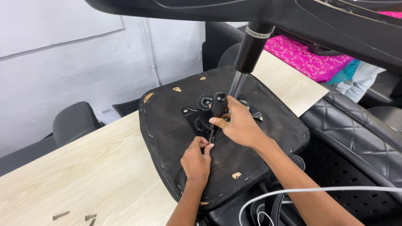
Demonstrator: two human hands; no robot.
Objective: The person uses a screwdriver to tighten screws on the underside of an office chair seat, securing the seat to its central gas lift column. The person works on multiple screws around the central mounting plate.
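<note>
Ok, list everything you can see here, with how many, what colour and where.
chair seat: one, black, upside down on the table
mounting plate: one, black, on the seat underside
gas lift column: one, black and silver, rising from the plate
screwdriver: one, black handle, tip down at the seat
screws: three, dark metal, table's near left
table: one, light wood
fabric: one, pink, far right
cable: one, white, lower right
chairs: two, black, left beyond the table
left hand: at the screwdriver tip
right hand: gripping the screwdriver handle
</note>
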